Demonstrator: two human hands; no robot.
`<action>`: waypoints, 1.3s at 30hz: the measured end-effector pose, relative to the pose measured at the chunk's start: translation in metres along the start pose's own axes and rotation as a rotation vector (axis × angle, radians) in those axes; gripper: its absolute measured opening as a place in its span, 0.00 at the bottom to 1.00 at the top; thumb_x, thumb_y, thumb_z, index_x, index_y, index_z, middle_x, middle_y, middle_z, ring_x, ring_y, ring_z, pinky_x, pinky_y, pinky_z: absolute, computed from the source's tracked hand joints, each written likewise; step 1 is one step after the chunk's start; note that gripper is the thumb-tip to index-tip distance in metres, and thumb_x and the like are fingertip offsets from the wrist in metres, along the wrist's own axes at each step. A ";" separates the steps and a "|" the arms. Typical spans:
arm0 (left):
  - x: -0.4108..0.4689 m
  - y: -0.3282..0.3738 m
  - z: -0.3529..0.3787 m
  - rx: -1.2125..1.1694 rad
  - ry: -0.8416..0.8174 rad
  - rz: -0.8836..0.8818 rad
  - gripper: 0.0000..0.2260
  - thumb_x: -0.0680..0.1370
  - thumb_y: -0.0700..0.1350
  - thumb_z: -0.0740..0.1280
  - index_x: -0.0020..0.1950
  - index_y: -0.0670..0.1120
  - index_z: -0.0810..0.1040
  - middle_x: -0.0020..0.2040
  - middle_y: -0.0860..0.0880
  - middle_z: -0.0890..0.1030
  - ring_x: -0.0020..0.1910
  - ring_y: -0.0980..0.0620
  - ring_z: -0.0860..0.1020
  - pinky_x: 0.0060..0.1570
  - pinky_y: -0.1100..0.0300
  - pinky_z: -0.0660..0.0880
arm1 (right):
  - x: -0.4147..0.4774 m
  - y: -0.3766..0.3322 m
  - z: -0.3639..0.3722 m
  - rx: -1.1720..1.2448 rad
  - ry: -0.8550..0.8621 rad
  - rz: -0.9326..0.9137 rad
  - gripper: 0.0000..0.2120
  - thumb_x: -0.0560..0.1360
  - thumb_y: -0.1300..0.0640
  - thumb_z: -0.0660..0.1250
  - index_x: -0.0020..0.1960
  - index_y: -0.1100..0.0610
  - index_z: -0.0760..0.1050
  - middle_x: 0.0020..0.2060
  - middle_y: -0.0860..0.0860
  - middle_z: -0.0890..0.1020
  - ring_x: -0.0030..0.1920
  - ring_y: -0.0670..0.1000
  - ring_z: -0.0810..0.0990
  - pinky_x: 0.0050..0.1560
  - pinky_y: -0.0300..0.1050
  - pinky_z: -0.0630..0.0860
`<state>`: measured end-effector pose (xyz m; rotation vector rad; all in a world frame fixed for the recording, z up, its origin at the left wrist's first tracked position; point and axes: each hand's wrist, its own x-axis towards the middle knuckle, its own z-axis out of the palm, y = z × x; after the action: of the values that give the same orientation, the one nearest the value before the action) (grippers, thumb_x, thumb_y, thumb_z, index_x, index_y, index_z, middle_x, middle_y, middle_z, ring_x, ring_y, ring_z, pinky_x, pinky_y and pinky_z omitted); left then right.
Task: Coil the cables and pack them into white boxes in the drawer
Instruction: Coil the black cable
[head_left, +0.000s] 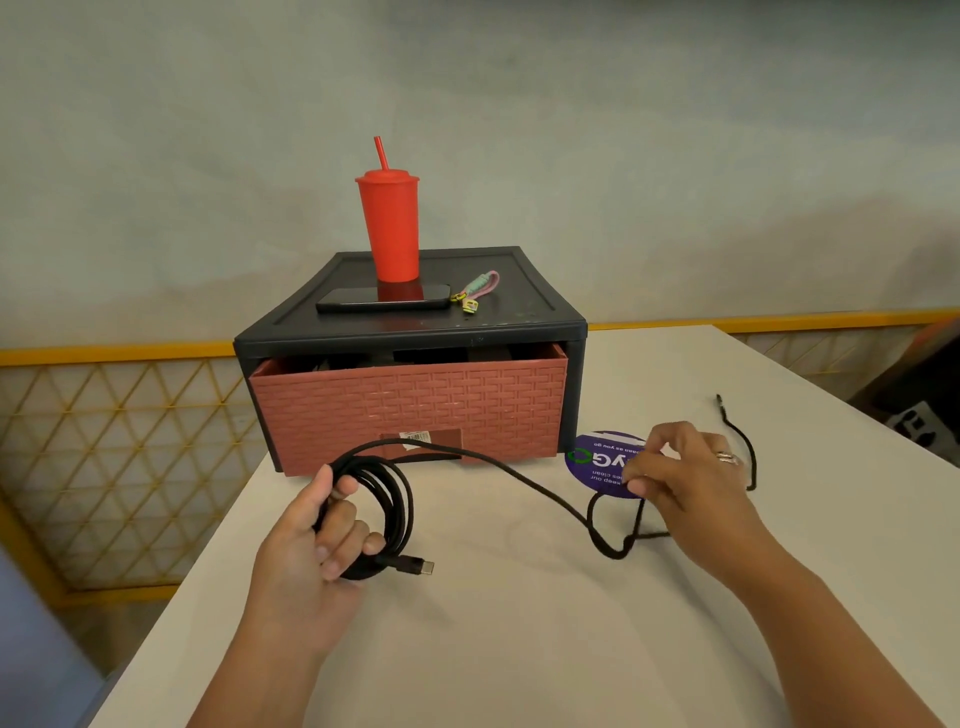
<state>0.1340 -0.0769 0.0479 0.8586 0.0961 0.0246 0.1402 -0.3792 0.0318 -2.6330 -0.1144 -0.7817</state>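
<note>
A black braided cable (524, 480) lies partly coiled. My left hand (317, 545) is shut on the coil of several loops, and a USB-C plug (415, 566) sticks out to the right below my fingers. From the coil the cable runs right across the white table to my right hand (680, 478), which pinches the loose strand. The far end (722, 405) trails past that hand on the table. Behind stands a dark cabinet with a reddish woven-pattern drawer (410, 410), pulled slightly out. Dark shapes show inside it; no white boxes can be seen.
On the cabinet top stand a red tumbler with a straw (389, 223), a black phone (384, 298) and a small pastel strap (475, 291). A round purple sticker (597, 462) lies on the table by the drawer's right corner. The table's left edge (208, 561) drops off near my left arm.
</note>
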 end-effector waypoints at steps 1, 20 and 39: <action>0.001 0.001 -0.002 -0.026 0.002 -0.002 0.12 0.76 0.51 0.61 0.36 0.45 0.72 0.16 0.54 0.57 0.14 0.58 0.57 0.20 0.66 0.67 | 0.000 0.000 0.000 0.026 -0.033 -0.017 0.06 0.72 0.60 0.70 0.40 0.50 0.81 0.46 0.41 0.70 0.51 0.49 0.64 0.54 0.49 0.59; 0.012 0.006 -0.020 -0.208 0.120 -0.094 0.15 0.80 0.50 0.56 0.36 0.46 0.71 0.16 0.52 0.58 0.13 0.54 0.58 0.21 0.70 0.66 | -0.004 -0.007 -0.010 1.102 -0.370 0.289 0.12 0.69 0.51 0.70 0.32 0.57 0.76 0.30 0.51 0.73 0.31 0.46 0.67 0.33 0.31 0.66; 0.020 0.010 -0.030 -0.175 0.050 0.010 0.16 0.53 0.50 0.77 0.33 0.47 0.75 0.16 0.53 0.59 0.14 0.55 0.59 0.22 0.69 0.68 | -0.003 0.030 -0.041 0.326 0.259 0.423 0.07 0.77 0.63 0.63 0.41 0.60 0.76 0.41 0.53 0.75 0.43 0.53 0.71 0.45 0.43 0.63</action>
<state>0.1512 -0.0464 0.0341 0.6837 0.1349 0.0634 0.1224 -0.4229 0.0509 -2.1236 0.3463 -0.8587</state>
